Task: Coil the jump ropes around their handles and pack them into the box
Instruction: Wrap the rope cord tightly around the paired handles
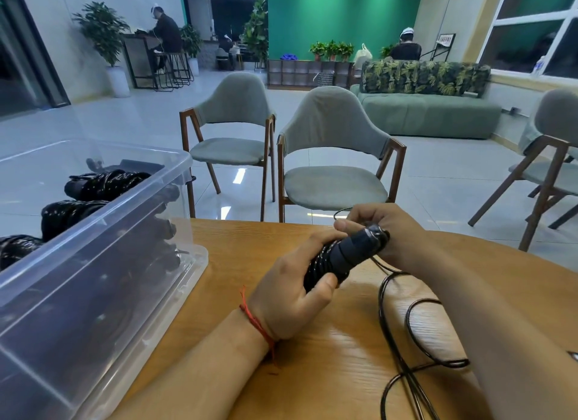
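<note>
We hold the jump rope handles (347, 252) above the middle of the wooden table (328, 357), a dark bundle tilted so that its far end points up and to the right. Our left hand (292, 291) is wrapped firmly around the lower end, thumb pressed across the black turns of rope already wound there, and a red string bracelet (256, 324) circles that wrist. Our right hand (380, 228) is closed around the upper end, fingers curled over the top of the bundle; whether they also pinch the rope we cannot tell, as the fingertips are hidden behind the handles. The loose rope (406, 341) drops from under the right hand and lies in open loops on the table toward its near right edge, partly covered by our right forearm. At the left edge of the table sits the clear plastic box (103, 263), its far end reaching past the table's back edge. Inside it lie several coiled ropes (103, 185), black bundles stacked along the left side of the box. Beyond the table's far edge stand two grey chairs (334, 156) on the tiled floor.
</note>
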{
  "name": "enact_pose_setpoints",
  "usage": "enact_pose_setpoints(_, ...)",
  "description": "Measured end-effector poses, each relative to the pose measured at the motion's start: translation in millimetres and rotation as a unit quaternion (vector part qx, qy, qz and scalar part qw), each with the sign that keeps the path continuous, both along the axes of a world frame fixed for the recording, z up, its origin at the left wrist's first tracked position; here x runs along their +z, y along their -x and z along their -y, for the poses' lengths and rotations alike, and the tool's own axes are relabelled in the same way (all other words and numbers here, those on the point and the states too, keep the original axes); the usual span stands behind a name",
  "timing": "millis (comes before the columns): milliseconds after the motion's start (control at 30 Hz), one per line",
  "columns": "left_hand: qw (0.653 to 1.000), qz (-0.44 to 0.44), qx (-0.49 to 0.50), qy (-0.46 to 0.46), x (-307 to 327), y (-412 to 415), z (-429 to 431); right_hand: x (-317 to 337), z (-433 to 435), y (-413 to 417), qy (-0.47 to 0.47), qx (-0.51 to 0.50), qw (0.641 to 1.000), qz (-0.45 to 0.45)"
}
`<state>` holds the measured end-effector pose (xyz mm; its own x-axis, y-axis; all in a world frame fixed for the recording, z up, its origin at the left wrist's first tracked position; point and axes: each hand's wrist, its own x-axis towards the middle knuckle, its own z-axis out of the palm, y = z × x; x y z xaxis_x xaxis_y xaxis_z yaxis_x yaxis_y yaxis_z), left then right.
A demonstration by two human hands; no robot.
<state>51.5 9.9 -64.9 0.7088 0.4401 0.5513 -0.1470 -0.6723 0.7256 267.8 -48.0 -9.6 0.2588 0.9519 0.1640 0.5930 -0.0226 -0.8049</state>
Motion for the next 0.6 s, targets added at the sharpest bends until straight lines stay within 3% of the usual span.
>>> enact_pose_setpoints(233,0.966,0.101,0.050,0.233,6,-3,-5,-3,3,20,0.003,0.017,0.999,0.050)
enact_pose_setpoints(433,0.920,0.148,0.136,0.336,7,-2,-22,-2,6,31,0.015,0.046,0.996,0.080)
enact_pose_setpoints(600,0.899,0.139,0.218,0.355,3,-5,-33,-3,6,37,0.018,0.066,0.991,0.118)
